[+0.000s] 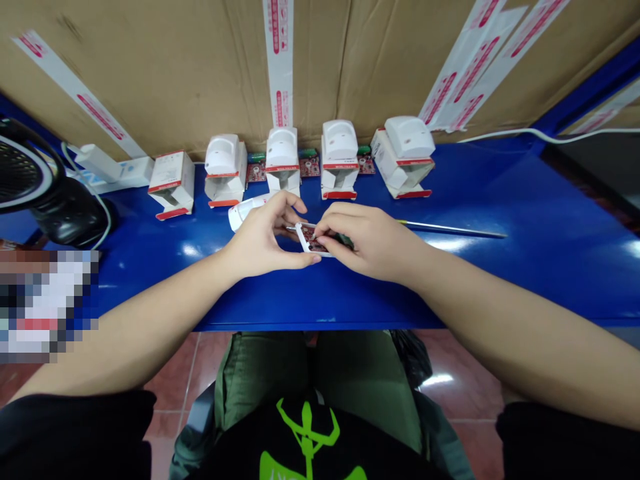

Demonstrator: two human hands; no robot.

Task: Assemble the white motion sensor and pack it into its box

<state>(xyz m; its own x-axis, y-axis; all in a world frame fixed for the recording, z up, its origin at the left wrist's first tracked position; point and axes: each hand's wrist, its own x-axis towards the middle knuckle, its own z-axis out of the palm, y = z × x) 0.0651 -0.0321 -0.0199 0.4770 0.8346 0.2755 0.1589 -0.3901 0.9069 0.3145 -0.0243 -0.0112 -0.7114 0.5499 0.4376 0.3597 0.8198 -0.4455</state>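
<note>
Centrally, red circuit board (311, 239) pinched between left hand (265, 235) and right hand (373, 243).

Glossy plastic housing (245, 215), glossy blue metal bench (450, 280)

**Fig. 1. Printed markings on the bench, seen from the head camera.**
Strips of white packing tape (279, 60) on the brown cardboard carton (165, 73) carry repeated red print, too blurred to read. The red bands on the white cartons (173, 183) show no legible wording. On the black shirt (75, 433), a lime-green graphic (307, 433) stands above green letters (273, 472), cut off by the frame's lower edge and unreadable. No brand or number can be read.
</note>
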